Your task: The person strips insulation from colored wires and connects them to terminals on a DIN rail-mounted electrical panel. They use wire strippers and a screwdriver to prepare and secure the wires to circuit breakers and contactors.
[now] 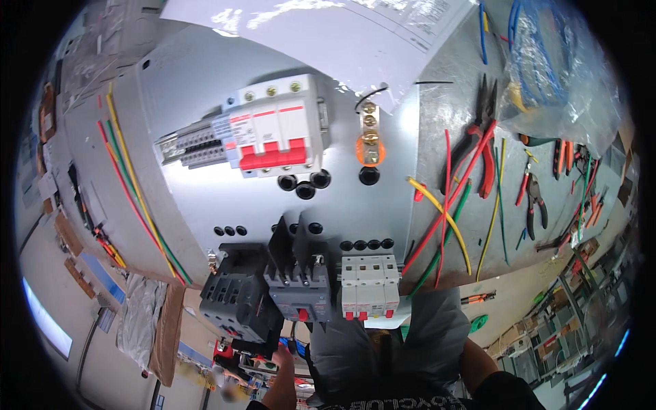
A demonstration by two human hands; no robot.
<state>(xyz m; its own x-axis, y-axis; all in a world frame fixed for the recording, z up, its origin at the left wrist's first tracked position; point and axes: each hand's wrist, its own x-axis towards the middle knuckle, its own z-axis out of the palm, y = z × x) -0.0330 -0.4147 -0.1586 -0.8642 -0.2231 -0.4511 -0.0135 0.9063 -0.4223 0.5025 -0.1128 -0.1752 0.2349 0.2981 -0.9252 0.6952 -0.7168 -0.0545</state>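
A metal mounting plate (225, 198) lies in front of me. A large white breaker with red levers (273, 137) sits on it, beside a grey terminal strip (198, 145). A brass terminal bar (370, 133) stands to the right. Along the near edge are a dark grey contactor (236, 290), a black moulded-case breaker (301, 280) and a row of white miniature breakers (369, 283). My left hand (281, 357) is low, just below the contactor; its fingers are mostly hidden beside dark parts. Only my right forearm (477, 365) shows by my leg; that hand is out of sight.
Cut red, green and yellow wires (447, 212) lie right of the plate, with red-handled long-nose pliers (486, 137), diagonal cutters (534, 205) and a clear bag of blue wire (553, 68). More wires (133, 184) lie left. A white sheet (328, 34) covers the far edge.
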